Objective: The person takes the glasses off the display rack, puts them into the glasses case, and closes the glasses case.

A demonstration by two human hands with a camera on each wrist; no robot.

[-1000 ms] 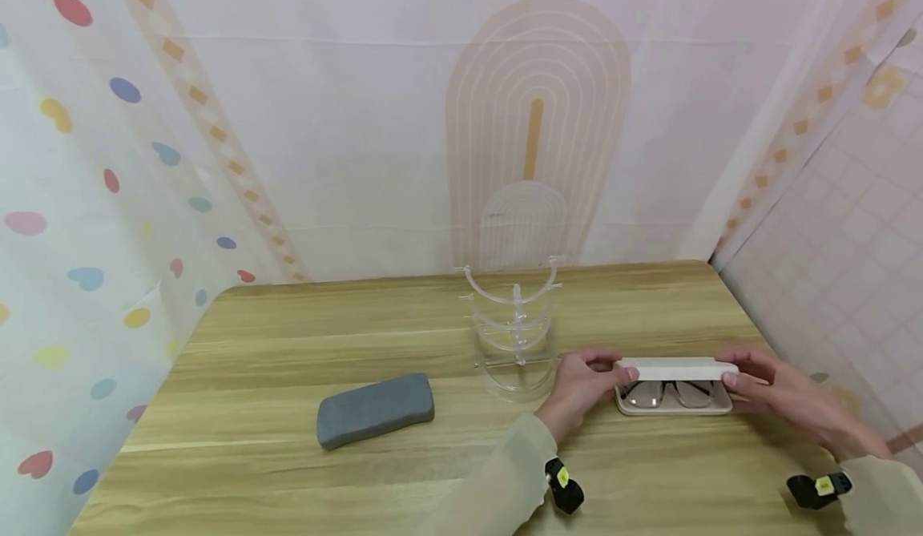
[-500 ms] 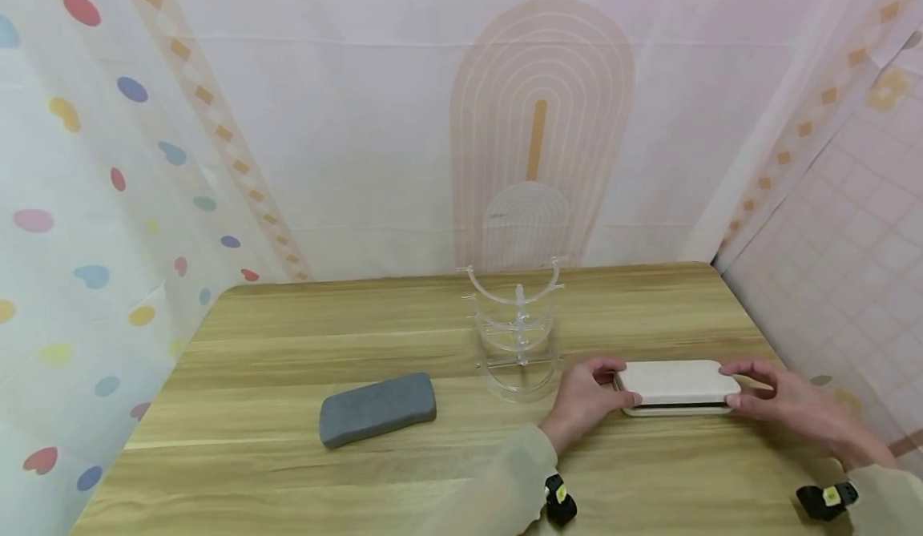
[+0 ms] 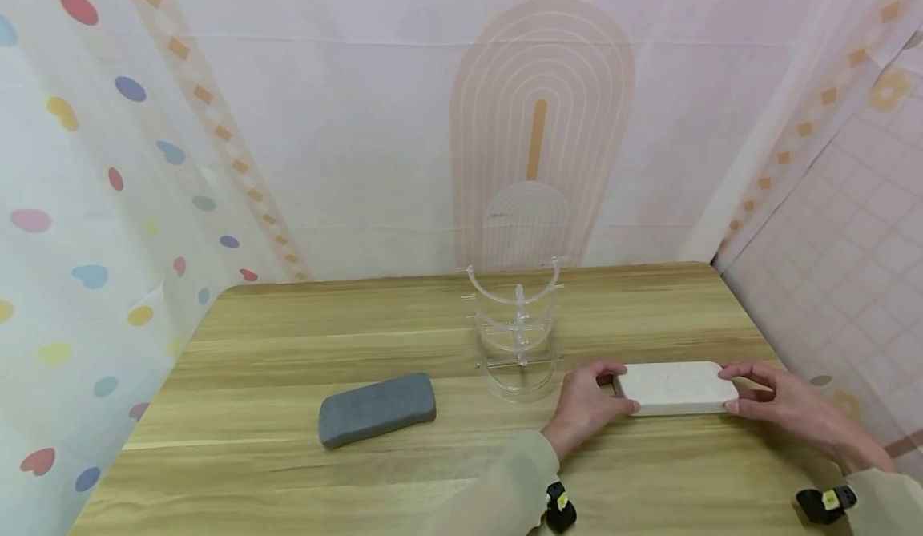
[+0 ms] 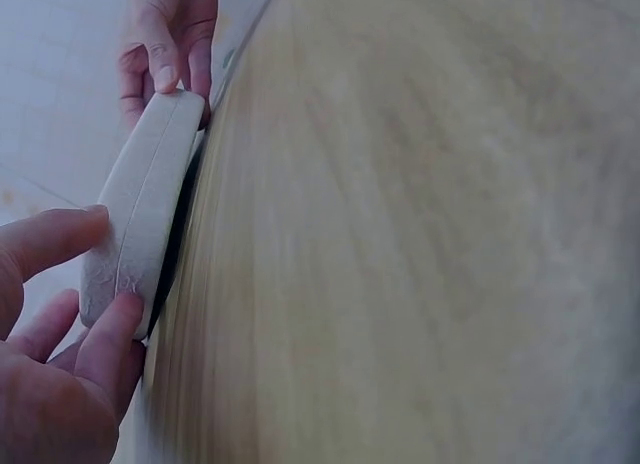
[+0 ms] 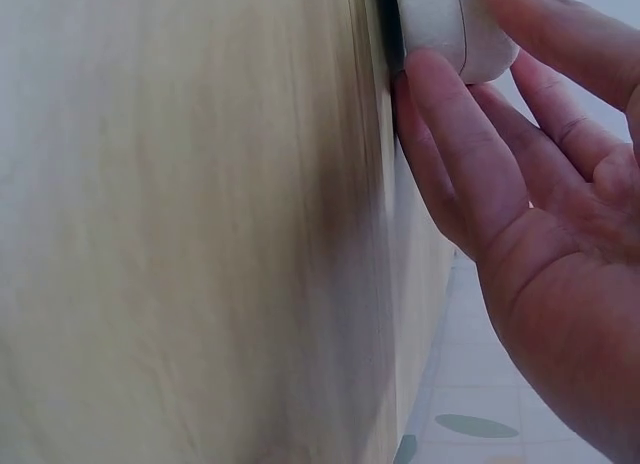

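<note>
A cream glasses case [image 3: 678, 388] lies on the right part of the wooden table, its lid down, and the glasses inside are hidden. My left hand [image 3: 586, 401] grips its left end with thumb and fingers. At the opposite end, my right hand [image 3: 786, 404] pinches the case the same way. The left wrist view shows the case [image 4: 145, 199] edge-on with a thin seam along its side, and a dark strip beneath it. In the right wrist view, fingers of the right hand [image 5: 540, 184] touch one end of the case.
A grey glasses case [image 3: 377, 410] lies at the left of the table [image 3: 288, 344]. Between the two cases, a clear tiered display stand [image 3: 520, 324] stands behind my left hand. Patterned curtains [image 3: 346, 143] hang behind and beside the table.
The cream case's lid has come down over the glasses, first nearly and now fully to the base. Both hands stay at its ends. The grey case and stand have not moved.
</note>
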